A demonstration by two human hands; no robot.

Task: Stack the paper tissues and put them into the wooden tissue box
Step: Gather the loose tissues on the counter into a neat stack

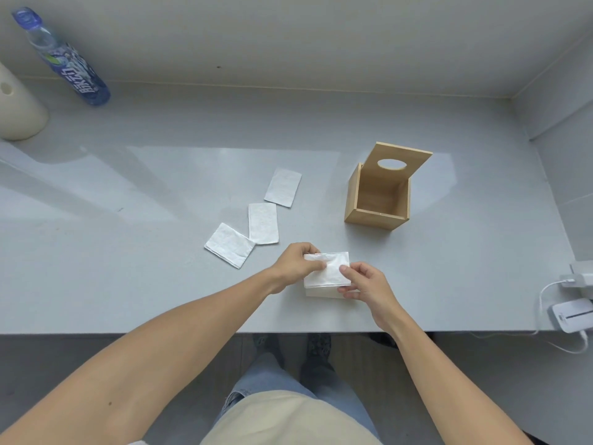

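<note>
A small stack of white folded tissues [330, 273] is held just above the grey table [160, 284] near its front edge. My left hand [296, 264] pinches its left edge and my right hand [365, 284] grips its right lower corner. Three more folded tissues lie flat to the left: one [228, 245] nearest, one [263, 223] in the middle, one [283, 187] farthest. The wooden tissue box [378, 200] stands open at the right, empty inside, with its lid [399, 160] tipped up at the back, an oval hole in it.
A blue drink bottle [69, 62] stands at the back left by a cream cylinder [19, 107]. At the right edge sit a small white device [572, 316], a charger [577, 279] and a white cable [545, 293]. Walls close the back and right sides.
</note>
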